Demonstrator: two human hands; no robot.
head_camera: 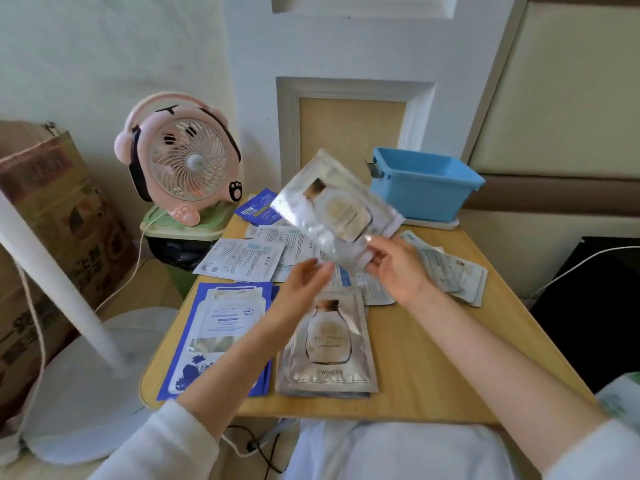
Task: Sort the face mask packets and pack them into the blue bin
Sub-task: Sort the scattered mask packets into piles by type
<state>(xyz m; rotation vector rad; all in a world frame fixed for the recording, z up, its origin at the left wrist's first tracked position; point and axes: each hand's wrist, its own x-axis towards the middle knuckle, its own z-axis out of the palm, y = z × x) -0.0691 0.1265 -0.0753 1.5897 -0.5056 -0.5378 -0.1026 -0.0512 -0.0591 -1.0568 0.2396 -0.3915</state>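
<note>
My right hand (398, 268) pinches a silver face mask packet (332, 206) with a bottle picture and holds it tilted in the air above the table. My left hand (304, 282) hovers just below that packet, fingers apart, holding nothing. A stack of matching silver packets (329, 344) lies near the front of the wooden table (433, 358). A stack of blue packets (218, 337) sits to its left. White packets (242, 258) lie spread in the middle, more pale ones (453, 268) at the right. The blue bin (426, 185) stands at the far right corner.
A pink desk fan (180, 157) stands on a green bin lid at the far left. One dark blue packet (259, 206) lies beside it. A cardboard box (45, 220) and a white floor fan base (86, 375) are at the left. Cables run under the table.
</note>
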